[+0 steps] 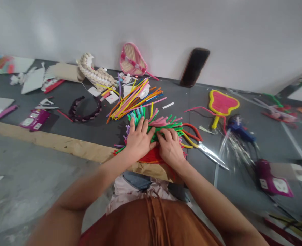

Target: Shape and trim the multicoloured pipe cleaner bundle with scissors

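Observation:
My left hand lies flat with fingers stretched out on a pile of short cut pipe cleaners, green, pink and blue. My right hand rests beside it with fingers curled down onto the green pieces. Whether it grips any of them I cannot make out. A red piece shows under both wrists. Both hands are in front of me on a dark grey mat.
A bundle of long coloured pipe cleaners lies just beyond. Scissors and a blue glue gun are to the right, with a yellow-pink paddle. A dark headband, a pink fan and a phone stand farther back.

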The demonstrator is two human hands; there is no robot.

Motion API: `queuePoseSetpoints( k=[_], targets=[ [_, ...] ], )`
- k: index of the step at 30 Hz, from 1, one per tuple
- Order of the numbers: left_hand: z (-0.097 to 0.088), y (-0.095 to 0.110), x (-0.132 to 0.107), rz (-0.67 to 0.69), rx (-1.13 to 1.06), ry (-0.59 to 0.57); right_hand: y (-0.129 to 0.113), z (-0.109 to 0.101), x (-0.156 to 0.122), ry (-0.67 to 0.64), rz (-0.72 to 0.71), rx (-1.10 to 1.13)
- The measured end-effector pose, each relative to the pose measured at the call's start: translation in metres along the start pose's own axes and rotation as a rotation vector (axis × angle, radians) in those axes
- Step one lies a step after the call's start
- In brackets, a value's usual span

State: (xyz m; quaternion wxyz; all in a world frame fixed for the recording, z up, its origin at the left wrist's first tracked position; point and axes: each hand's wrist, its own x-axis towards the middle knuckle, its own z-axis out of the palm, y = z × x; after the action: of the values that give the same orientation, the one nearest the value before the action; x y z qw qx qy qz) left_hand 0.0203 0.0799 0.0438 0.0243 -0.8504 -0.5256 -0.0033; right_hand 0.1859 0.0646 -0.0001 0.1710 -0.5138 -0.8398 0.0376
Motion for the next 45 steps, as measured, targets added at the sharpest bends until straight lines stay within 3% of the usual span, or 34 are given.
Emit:
queuePoseSetpoints(
  k=[7, 16, 22, 24, 26, 29, 32, 37, 39, 41, 45],
  targets=[
    [-0.011, -0.007, 0.017, 0.02, 0.073, -0.051, -0.001, 0.0, 0.001, -0.047, 0.018, 0.003],
    [0.007, -0.017, 0.017, -0.261, 0.027, -0.174, -0.004, -0.007, 0.001, -0.043, 0.001, -0.015],
    [0.004, -0.012, 0.014, -0.191, 0.052, -0.115, -0.018, -0.029, 0.03, -0.02, -0.244, -0.053],
    [0.002, -0.016, 0.012, -0.148, 0.046, -0.105, -0.016, -0.027, 0.04, -0.103, -0.231, -0.032],
    [0.002, -0.023, 0.009, -0.131, 0.03, -0.113, -0.011, -0.017, 0.043, -0.19, -0.13, -0.019],
    [0.009, -0.036, 0.001, -0.16, 0.003, -0.199, -0.002, -0.001, 0.034, -0.242, -0.05, -0.011],
    [0.02, -0.041, -0.007, -0.273, -0.029, -0.284, 0.002, 0.008, 0.023, -0.227, -0.058, -0.014],
    [0.031, -0.035, -0.014, -0.331, -0.011, -0.257, 0.0, 0.009, 0.02, -0.12, -0.06, -0.001],
    [0.023, -0.036, -0.014, -0.299, 0.038, -0.235, 0.0, 0.007, 0.02, -0.049, -0.045, 0.013],
    [0.001, -0.041, -0.012, -0.241, 0.101, -0.185, 0.0, 0.006, 0.02, -0.005, -0.048, 0.026],
    [-0.077, -0.055, -0.003, -0.15, 0.102, -0.032, -0.002, 0.005, 0.019, -0.016, -0.055, 0.025]
  ],
)
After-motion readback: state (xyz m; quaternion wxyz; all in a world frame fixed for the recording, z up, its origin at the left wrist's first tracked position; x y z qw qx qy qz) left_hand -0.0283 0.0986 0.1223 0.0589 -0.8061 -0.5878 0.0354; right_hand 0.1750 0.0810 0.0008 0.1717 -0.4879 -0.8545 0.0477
